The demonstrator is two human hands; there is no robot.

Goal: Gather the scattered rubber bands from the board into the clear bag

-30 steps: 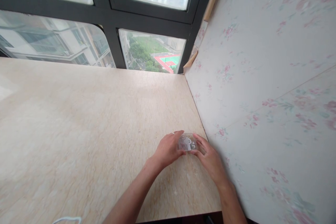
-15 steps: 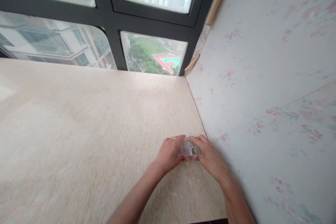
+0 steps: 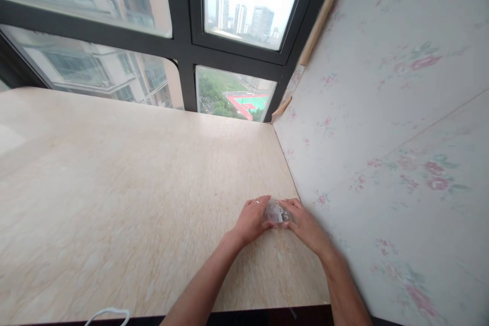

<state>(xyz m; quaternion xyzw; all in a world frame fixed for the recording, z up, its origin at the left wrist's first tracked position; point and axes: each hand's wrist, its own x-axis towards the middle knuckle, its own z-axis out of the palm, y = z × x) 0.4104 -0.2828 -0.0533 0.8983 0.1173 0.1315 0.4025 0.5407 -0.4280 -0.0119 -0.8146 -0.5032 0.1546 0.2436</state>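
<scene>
Between my two hands is a small clear plastic container (image 3: 277, 211), with pale and yellowish bits visible through it. My left hand (image 3: 252, 220), a ring on one finger, grips its left side. On the opposite side my right hand (image 3: 303, 223) is closed around the right edge. The container is on or just over the marble-patterned sill (image 3: 160, 188), close to the wall; I cannot tell whether it touches the surface. What exactly lies inside is too small to make out.
Floral wallpaper covers the wall (image 3: 382, 112) right beside my right arm. Dark window frames (image 3: 187, 51) stand at the sill's back edge. A peeling strip of trim (image 3: 282, 107) hangs in the corner. A white cable (image 3: 114, 310) loops at the front edge.
The view has shifted, bringing the sill's front edge and the white cable into sight. Both hands stay on the clear container, with little visible change in grip.
</scene>
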